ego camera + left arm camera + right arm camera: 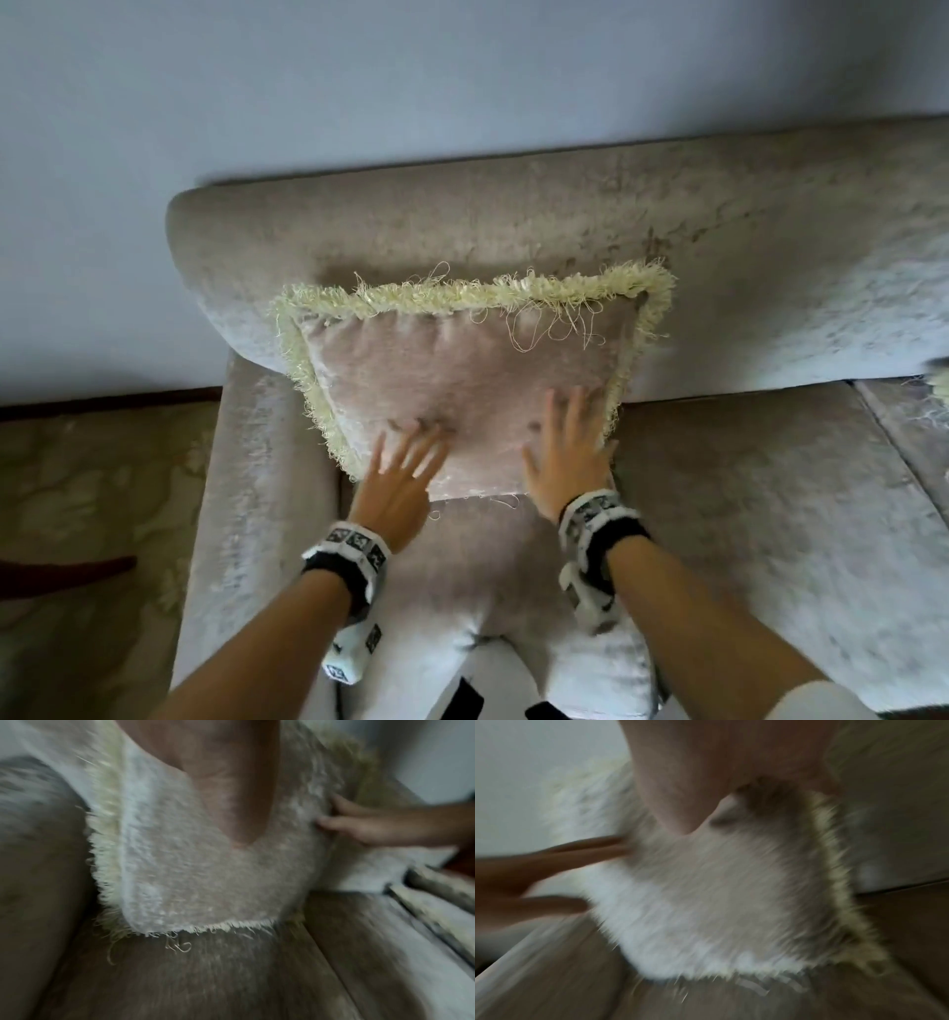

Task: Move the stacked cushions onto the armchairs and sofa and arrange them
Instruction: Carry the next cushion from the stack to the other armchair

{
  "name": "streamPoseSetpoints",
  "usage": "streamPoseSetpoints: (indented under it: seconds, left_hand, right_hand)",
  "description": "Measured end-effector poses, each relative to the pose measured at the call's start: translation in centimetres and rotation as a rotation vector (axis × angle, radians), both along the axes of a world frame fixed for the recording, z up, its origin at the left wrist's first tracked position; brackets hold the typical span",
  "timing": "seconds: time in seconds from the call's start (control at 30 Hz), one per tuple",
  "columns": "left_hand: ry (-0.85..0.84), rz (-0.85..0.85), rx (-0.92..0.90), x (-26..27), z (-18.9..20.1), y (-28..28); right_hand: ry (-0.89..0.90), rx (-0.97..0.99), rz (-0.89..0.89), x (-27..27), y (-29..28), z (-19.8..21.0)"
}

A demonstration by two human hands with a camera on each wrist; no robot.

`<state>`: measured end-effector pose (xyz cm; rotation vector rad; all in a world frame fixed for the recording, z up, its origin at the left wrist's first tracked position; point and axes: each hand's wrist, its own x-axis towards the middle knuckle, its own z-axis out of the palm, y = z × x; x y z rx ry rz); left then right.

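A pale pink velvet cushion [462, 370] with a cream fringe leans upright against the sofa backrest [719, 246], at the sofa's left end beside the armrest [257, 488]. My left hand [405, 462] lies flat on its lower left face, fingers spread and straight. My right hand [570, 452] presses flat on its lower right face, near the fringe. The blurred left wrist view shows the cushion [205, 872] under my left hand [218, 770], with the right hand [372, 825] touching it. The right wrist view shows the cushion [718, 892], my right hand [718, 770] and my left hand [539, 872].
The sofa seat [744, 514] stretches to the right. A bit of cream fringe [942, 390] from another cushion shows at the right edge. A patterned carpet [92, 488] and a dark wooden piece [61, 570] lie left of the armrest. A plain wall stands behind.
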<state>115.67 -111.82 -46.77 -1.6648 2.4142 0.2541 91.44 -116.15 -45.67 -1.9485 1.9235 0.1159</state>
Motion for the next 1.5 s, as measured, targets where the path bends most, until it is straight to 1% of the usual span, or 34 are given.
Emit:
streamPoseSetpoints:
  seconds: [0.03,0.07,0.1,0.13,0.17,0.2,0.27,0.33,0.37,0.4,0.47,0.57,0.67,0.77,0.9,1.0,1.17,1.27,1.4,1.5]
  left_hand:
    - [-0.04,-0.076,0.019,-1.1,-0.6,0.0]
    - [-0.061,-0.11,0.019,-2.0,-1.2,-0.2]
    - [-0.07,-0.104,0.018,-2.5,-1.2,-0.8]
    - [-0.086,-0.074,0.013,-2.6,-1.2,-1.4]
    - [-0.126,-0.032,0.034,-2.1,-1.1,-2.0]
    - [-0.179,0.007,0.061,-1.2,-1.0,-2.5]
    - [-0.303,0.141,0.198,1.0,-0.4,-3.3]
    - [-0.361,0.312,0.339,2.6,0.8,-3.0]
    - [-0.374,0.369,0.374,3.0,1.5,-2.7]
    - [-0.377,0.401,0.403,3.3,2.0,-2.5]
    - [-0.322,0.431,0.449,3.3,3.2,-1.9]
    - [-0.241,0.421,0.445,1.7,5.4,-1.8]
    - [-0.157,0.418,0.389,-1.6,8.2,-2.4]
    - [-0.09,0.382,0.316,-4.9,11.6,-2.9]
    - [-0.02,0.347,0.239,-8.2,14.9,-2.8]
    - [0.024,0.333,0.186,-10.9,16.8,-2.5]
    - [0.03,0.233,0.15,-17.4,19.6,-1.2]
    - [0.029,0.166,0.109,-21.8,21.4,-0.7]
    - [0.074,0.115,0.09,-28.3,23.1,-0.5]
    - [0.076,0.058,0.087,-34.5,24.4,-0.5]
  right_hand:
    - [0.02,-0.035,0.181,1.7,1.2,-0.7]
    - [0.052,-0.05,0.366,2.9,2.0,-1.4]
    - [0.094,-0.058,0.5,3.6,2.2,-1.8]
    - [0.13,-0.057,0.542,3.5,1.7,-1.9]
    - [0.174,-0.029,0.494,2.8,0.9,-2.0]
    - [0.225,0.023,0.397,1.7,0.1,-1.8]
    - [0.284,0.17,0.138,-1.4,-1.3,-1.7]
    - [0.242,0.318,-0.101,-4.5,-2.1,-0.9]
    - [0.208,0.354,-0.19,-5.7,-2.2,-0.3]
    - [0.182,0.369,-0.242,-6.6,-2.3,0.4]
    - [0.146,0.353,-0.261,-7.6,-2.1,1.8]
    - [0.056,0.27,-0.212,-8.0,-1.7,4.1]
    - [0.003,0.18,-0.15,-8.1,-1.1,6.8]
    - [-0.031,0.123,-0.135,-9.1,-0.4,9.7]
    - [-0.022,0.076,-0.112,-11.7,1.0,13.1]
    - [-0.018,0.021,-0.126,-14.4,2.4,15.3]
    - [-0.052,-0.02,-0.22,-20.0,6.0,18.0]
    - [-0.123,-0.036,-0.305,-23.7,7.6,19.0]
    - [-0.272,-0.034,-0.414,-29.0,9.2,20.3]
    - [-0.301,-0.075,-0.446,-34.6,10.3,21.6]
